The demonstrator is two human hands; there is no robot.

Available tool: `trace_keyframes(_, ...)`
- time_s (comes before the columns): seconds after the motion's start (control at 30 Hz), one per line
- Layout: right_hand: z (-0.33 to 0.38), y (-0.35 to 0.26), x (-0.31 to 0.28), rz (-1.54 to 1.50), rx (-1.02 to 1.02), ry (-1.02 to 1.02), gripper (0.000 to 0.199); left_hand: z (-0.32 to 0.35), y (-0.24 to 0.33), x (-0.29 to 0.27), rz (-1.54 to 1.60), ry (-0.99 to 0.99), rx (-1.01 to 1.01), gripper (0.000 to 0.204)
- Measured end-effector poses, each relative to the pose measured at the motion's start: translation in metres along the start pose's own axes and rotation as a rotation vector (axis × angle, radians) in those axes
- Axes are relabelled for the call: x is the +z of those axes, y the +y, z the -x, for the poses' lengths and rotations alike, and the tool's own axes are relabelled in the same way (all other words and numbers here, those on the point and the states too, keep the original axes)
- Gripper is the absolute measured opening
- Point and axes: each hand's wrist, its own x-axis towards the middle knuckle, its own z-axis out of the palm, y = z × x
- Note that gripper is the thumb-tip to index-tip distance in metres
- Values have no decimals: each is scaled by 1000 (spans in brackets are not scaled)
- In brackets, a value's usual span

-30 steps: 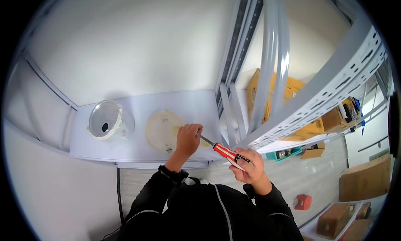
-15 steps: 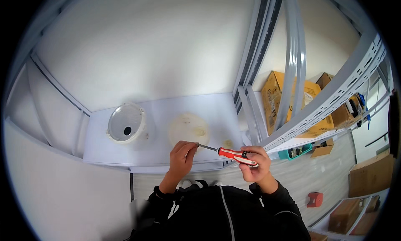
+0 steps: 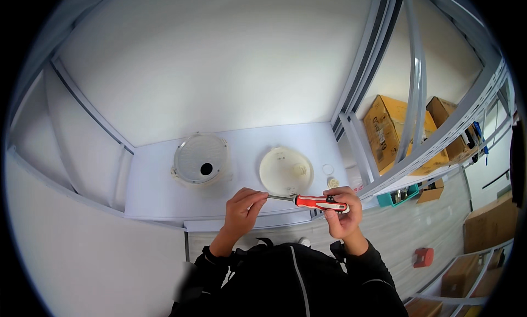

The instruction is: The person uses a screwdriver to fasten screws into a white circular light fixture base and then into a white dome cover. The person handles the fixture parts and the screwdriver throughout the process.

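A red-and-white screwdriver (image 3: 321,203) lies level in my right hand (image 3: 346,212), its fingers wrapped round the handle and its shaft pointing left. At the far end of the shaft my left hand (image 3: 241,210) pinches the tip between thumb and fingers. Whether a small part is also in that pinch is hidden. Beyond the hands, on a white shelf board (image 3: 151,191), rests a shallow cream round cover (image 3: 274,177). Farther left sits a round white housing (image 3: 200,152) with a grey top and a dark hole.
Right of the cover lie a thin pale ring (image 3: 328,169) and a small cream round part (image 3: 333,182). Grey metal uprights (image 3: 368,48) frame the shelf. Cardboard boxes (image 3: 387,127), a teal bin (image 3: 398,195) and a red stool (image 3: 423,257) are to the right.
My view has shifted, so the shelf things appear farther right. The screwdriver has turned closer to level, still between both hands.
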Motion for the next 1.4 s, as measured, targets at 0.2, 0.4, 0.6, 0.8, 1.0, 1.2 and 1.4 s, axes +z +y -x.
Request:
trace_keyframes(0.2,2,-7,32,-75,113,37,30,5,-22,-34,61,-62,51,19)
trace_keyframes(0.4,-6,-17,31,-264,308,-4,33,-3,-35,-55,313,-289,-27,19)
trace_keyframes(0.6,-17,-30,24,-235,310,-73,36,-13,-40,-68,523,-543,-132,19)
trace_keyframes(0.8,-22,-41,25,-147,285,-115,32,-12,-50,-64,593,-470,-177,21)
trace_keyframes(1.0,-28,-56,9,0,359,-132,30,-29,-41,-48,459,-468,-38,21)
trace_keyframes(1.2,-14,-55,2,6,449,41,40,-35,-31,-18,437,-419,20,32)
trace_keyframes(1.4,-2,-31,-2,-52,459,164,53,-41,-28,1,324,-512,77,42)
